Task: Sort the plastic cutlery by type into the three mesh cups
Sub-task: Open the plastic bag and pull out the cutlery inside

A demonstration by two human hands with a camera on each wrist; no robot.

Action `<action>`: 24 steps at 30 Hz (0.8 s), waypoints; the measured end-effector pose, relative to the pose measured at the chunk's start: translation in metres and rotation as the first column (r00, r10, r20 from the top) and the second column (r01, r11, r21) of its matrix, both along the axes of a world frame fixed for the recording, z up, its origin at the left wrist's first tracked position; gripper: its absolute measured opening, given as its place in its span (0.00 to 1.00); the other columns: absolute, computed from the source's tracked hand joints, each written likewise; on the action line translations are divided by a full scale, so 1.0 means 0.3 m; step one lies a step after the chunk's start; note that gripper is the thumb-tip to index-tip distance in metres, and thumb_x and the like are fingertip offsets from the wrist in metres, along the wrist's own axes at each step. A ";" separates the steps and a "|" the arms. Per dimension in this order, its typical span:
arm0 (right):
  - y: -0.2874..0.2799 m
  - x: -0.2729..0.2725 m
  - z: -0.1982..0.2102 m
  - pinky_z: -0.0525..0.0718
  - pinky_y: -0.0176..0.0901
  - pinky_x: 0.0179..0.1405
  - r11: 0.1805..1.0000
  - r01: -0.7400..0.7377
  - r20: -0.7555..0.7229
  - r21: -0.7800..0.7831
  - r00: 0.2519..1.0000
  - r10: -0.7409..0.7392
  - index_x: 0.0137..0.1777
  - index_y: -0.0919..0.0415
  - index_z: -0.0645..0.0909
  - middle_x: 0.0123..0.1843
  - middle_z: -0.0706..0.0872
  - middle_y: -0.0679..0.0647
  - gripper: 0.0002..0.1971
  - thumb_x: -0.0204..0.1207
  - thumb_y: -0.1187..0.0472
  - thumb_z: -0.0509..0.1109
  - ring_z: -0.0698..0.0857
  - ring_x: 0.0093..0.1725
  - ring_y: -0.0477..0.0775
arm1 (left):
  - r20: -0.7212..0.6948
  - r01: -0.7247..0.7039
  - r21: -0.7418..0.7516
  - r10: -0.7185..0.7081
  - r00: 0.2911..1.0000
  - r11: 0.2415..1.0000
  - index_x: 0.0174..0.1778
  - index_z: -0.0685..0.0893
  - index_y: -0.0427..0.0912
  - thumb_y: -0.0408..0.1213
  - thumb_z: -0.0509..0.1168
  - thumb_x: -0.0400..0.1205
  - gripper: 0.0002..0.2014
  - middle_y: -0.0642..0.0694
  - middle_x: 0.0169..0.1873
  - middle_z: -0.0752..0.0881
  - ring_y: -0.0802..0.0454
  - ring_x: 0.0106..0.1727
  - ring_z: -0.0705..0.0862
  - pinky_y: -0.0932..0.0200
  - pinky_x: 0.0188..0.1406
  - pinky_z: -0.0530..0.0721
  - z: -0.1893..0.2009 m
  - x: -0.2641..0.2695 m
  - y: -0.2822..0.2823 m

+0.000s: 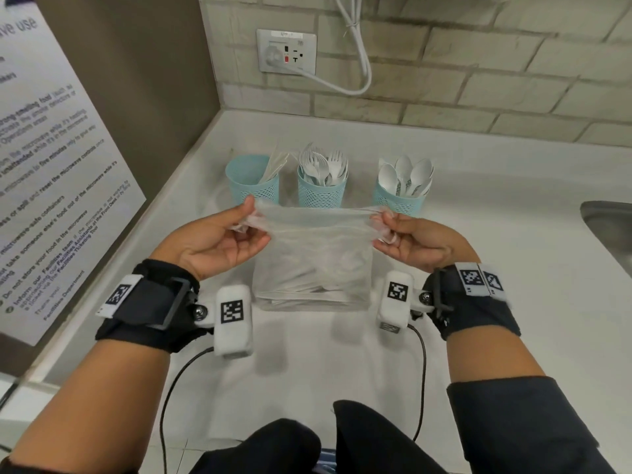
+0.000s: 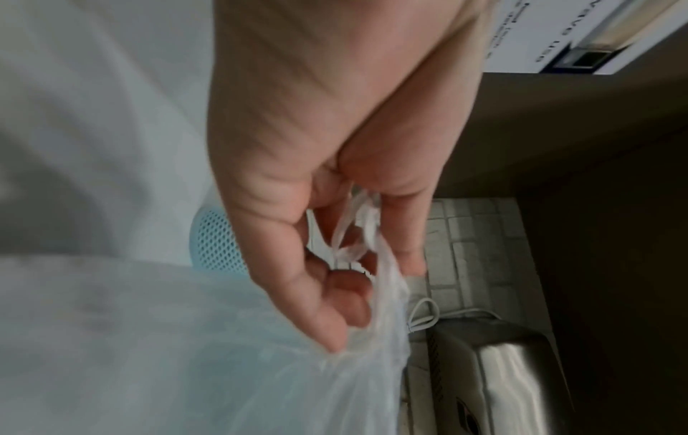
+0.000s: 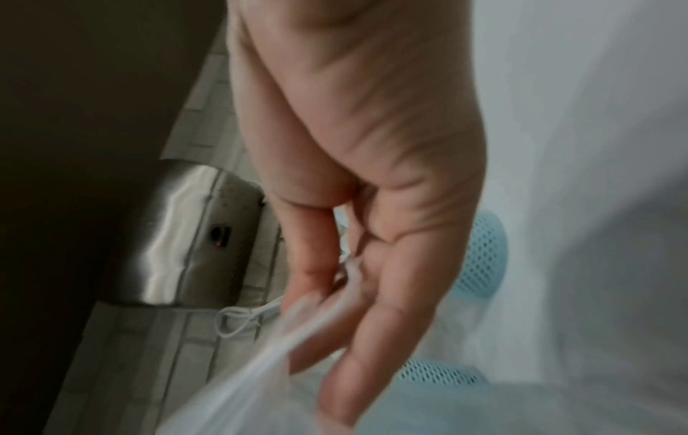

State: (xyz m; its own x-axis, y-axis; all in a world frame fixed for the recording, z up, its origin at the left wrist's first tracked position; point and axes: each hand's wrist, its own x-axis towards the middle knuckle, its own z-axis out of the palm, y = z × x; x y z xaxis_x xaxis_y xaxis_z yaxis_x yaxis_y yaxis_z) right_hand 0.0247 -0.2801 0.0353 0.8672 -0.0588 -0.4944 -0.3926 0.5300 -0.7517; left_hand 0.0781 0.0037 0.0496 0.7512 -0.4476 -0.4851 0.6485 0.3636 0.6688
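Note:
Three light blue mesh cups stand in a row at the back of the white counter. The left cup [image 1: 253,179] holds knives, the middle cup [image 1: 321,189] forks, the right cup [image 1: 398,196] spoons. In front of them a clear plastic bag [image 1: 313,254] with white cutlery at its bottom hangs stretched between both hands. My left hand [image 1: 239,222] pinches the bag's left top corner [image 2: 357,235]. My right hand [image 1: 393,229] pinches the right top corner [image 3: 316,318]. The bag's base rests on or just above the counter; I cannot tell which.
The counter [image 1: 496,234] meets a brick-tiled wall with a socket [image 1: 286,52] and white cable. A notice board [image 1: 51,165] stands along the left side. A steel sink edge [image 1: 608,234] shows at far right. A steel appliance [image 2: 495,376] hangs on the wall.

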 end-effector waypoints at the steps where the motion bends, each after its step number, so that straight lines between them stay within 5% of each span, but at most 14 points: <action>1: 0.003 -0.002 -0.012 0.89 0.41 0.28 0.999 0.036 -0.019 0.039 0.999 -0.035 0.44 0.60 0.78 0.29 0.90 0.48 0.10 0.83 0.68 0.56 0.89 0.29 0.43 | -0.008 0.000 -0.043 -0.001 1.000 0.999 0.28 0.90 0.35 0.33 0.87 0.33 0.27 0.41 0.34 0.89 0.49 0.36 0.90 0.54 0.32 0.89 -0.009 0.000 0.003; 5: 0.019 0.002 -0.049 0.86 0.39 0.22 0.989 0.106 -0.095 0.106 0.991 -0.096 0.44 0.62 0.78 0.27 0.88 0.53 0.11 0.79 0.77 0.59 0.88 0.23 0.49 | -0.033 -0.062 -0.160 0.058 0.998 0.985 0.34 0.90 0.31 0.24 0.85 0.32 0.32 0.40 0.35 0.90 0.47 0.35 0.90 0.45 0.33 0.89 -0.039 -0.002 -0.006; 8: 0.023 0.013 -0.080 0.85 0.40 0.20 0.957 0.121 -0.036 0.264 0.993 -0.116 0.43 0.69 0.80 0.22 0.81 0.55 0.37 0.30 0.91 0.78 0.79 0.16 0.48 | -0.129 -0.155 -0.164 0.135 0.982 0.974 0.37 0.83 0.30 0.16 0.76 0.52 0.19 0.45 0.25 0.86 0.53 0.29 0.87 0.43 0.31 0.89 -0.056 -0.003 -0.012; 9: 0.027 0.011 -0.083 0.85 0.40 0.20 0.942 0.112 -0.019 0.315 0.994 -0.112 0.43 0.69 0.81 0.22 0.79 0.55 0.38 0.26 0.88 0.80 0.79 0.16 0.48 | -0.158 -0.187 -0.188 0.158 0.975 0.964 0.37 0.80 0.30 0.14 0.73 0.53 0.19 0.46 0.22 0.82 0.56 0.27 0.83 0.45 0.27 0.89 -0.063 -0.002 -0.015; 12: 0.042 0.007 -0.082 0.89 0.47 0.28 0.981 0.060 -0.015 0.183 0.998 -0.058 0.39 0.63 0.85 0.32 0.86 0.56 0.11 0.56 0.65 0.80 0.87 0.29 0.54 | -0.218 -0.223 -0.286 0.164 0.962 0.932 0.39 0.77 0.32 0.17 0.81 0.44 0.30 0.46 0.21 0.77 0.59 0.19 0.72 0.65 0.14 0.78 -0.078 0.002 -0.009; 14: 0.040 0.003 -0.072 0.87 0.42 0.34 0.999 -0.024 0.029 0.028 0.999 0.023 0.37 0.59 0.88 0.32 0.82 0.52 0.12 0.57 0.54 0.81 0.83 0.30 0.50 | -0.162 -0.171 -0.229 0.136 0.977 0.958 0.36 0.81 0.35 0.26 0.85 0.44 0.27 0.46 0.25 0.81 0.60 0.19 0.69 0.71 0.13 0.73 -0.077 0.005 -0.002; 16: 0.039 0.000 -0.049 0.86 0.36 0.31 0.978 -0.121 0.058 -0.168 0.989 0.133 0.42 0.59 0.86 0.30 0.83 0.50 0.04 0.68 0.60 0.75 0.83 0.27 0.45 | -0.024 -0.067 -0.119 0.064 0.998 0.991 0.34 0.86 0.38 0.30 0.85 0.47 0.22 0.47 0.33 0.83 0.61 0.20 0.69 0.74 0.15 0.69 -0.067 0.002 -0.006; 18: 0.029 0.001 -0.030 0.86 0.33 0.32 0.893 -0.237 0.027 -0.383 0.963 0.267 0.47 0.58 0.82 0.32 0.86 0.49 0.06 0.75 0.68 0.69 0.85 0.29 0.42 | 0.142 0.017 0.176 -0.042 0.989 0.984 0.41 0.84 0.44 0.32 0.78 0.61 0.15 0.49 0.39 0.81 0.61 0.27 0.68 0.75 0.19 0.70 -0.054 -0.003 -0.018; 21: 0.022 0.014 -0.019 0.84 0.41 0.50 0.730 -0.311 -0.062 -0.609 0.936 0.347 0.47 0.54 0.84 0.44 0.86 0.55 0.12 0.68 0.69 0.76 0.84 0.45 0.50 | 0.270 0.024 0.642 -0.255 0.929 0.766 0.45 0.84 0.48 0.30 0.74 0.71 0.11 0.51 0.38 0.81 0.58 0.31 0.70 0.71 0.31 0.74 -0.039 -0.016 -0.040; 23: 0.030 0.021 -0.026 0.84 0.48 0.58 0.702 -0.239 -0.064 -0.671 0.962 0.266 0.44 0.54 0.85 0.47 0.85 0.59 0.10 0.67 0.68 0.78 0.83 0.48 0.54 | 0.336 -0.036 0.754 -0.337 0.880 0.656 0.43 0.85 0.48 0.31 0.76 0.70 0.11 0.52 0.39 0.82 0.57 0.34 0.74 0.69 0.36 0.75 -0.041 -0.019 -0.048; 24: 0.039 0.022 -0.028 0.85 0.47 0.54 0.709 -0.180 -0.041 -0.681 0.977 0.209 0.41 0.55 0.86 0.44 0.85 0.58 0.07 0.68 0.67 0.77 0.82 0.45 0.54 | 0.380 -0.082 0.775 -0.359 0.853 0.627 0.41 0.86 0.47 0.31 0.77 0.69 0.10 0.52 0.39 0.83 0.57 0.35 0.76 0.68 0.36 0.76 -0.043 -0.023 -0.050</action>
